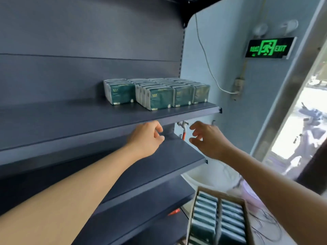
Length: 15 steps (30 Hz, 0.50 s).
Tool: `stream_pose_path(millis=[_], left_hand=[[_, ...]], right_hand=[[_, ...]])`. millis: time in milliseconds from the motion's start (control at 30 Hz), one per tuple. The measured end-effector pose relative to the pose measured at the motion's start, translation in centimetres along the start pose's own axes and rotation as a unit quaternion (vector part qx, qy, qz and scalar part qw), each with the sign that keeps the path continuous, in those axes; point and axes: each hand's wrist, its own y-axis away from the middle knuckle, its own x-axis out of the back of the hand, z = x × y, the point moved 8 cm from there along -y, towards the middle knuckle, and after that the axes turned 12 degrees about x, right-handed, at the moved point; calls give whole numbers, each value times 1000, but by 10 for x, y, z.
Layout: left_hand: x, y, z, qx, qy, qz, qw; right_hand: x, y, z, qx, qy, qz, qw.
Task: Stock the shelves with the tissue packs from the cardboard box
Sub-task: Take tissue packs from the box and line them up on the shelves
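1. The tissue packs (155, 92) stand upright in four rows at the right end of the upper shelf (70, 124), green faces forward. The leftmost row sits further back than its neighbour.
2. More packs (217, 218) fill the cardboard box (246, 206), which sits well below that shelf and to its right, beside the lower shelves.
3. Both hands are empty, just under the shelf's front edge below the stocked rows. The left hand (146, 137) has loosely curled fingers; the right hand (207, 138) is spread wider, fingers apart.
4. Most of the shelf to the left of the rows is bare, so I judge much stocking remains.
5. Risks: the front packs stand close to the shelf's lip, so a nudge while adding more could topple them off. Reaching down, a forearm could catch the lower shelf's corner (206, 160).
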Motion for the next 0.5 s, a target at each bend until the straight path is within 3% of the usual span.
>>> stream_pose_path(millis=[500], left_hand=[[-302,48,11,16,-35,-266,963]], right_hand=[[-144,205,204,-174,-56,-164,970]])
